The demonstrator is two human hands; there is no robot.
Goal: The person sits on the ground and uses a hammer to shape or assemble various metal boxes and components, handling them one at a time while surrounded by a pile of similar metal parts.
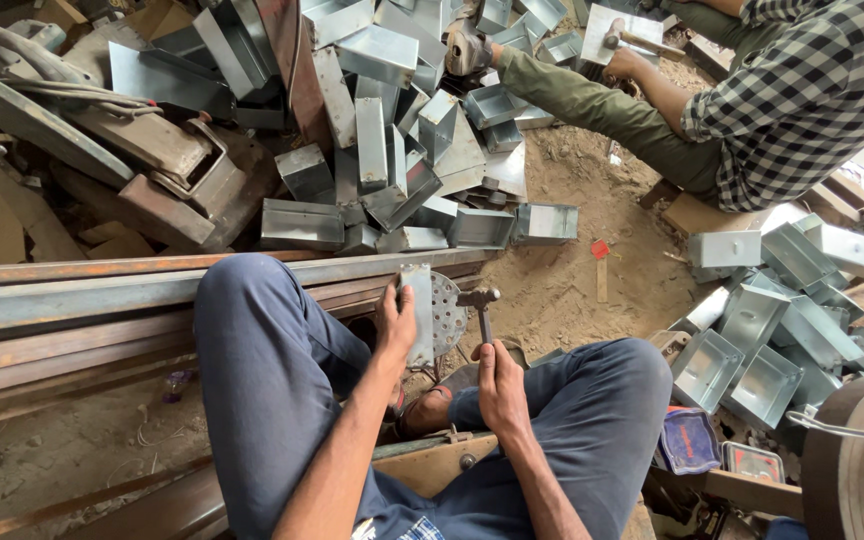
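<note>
Between our knees, our left hand [395, 322] clamps its fingers around a folded sheet-metal piece [418, 310], holding it upright on edge against the steel rail [102, 300]. Just right of those fingers sits a perforated round metal disc [446, 314], touching the piece. Our right hand [501, 385] is wrapped tight around the handle of a hammer [480, 305], whose head hovers just beyond the disc. Past our fingertips a heap of galvanised metal boxes [392, 150] crowds the sandy floor, and more boxes [782, 320] pile up to the right of our hammer hand. Farther off, another person in a checked shirt [802, 90] sits working with their own hammer [632, 38].
</note>
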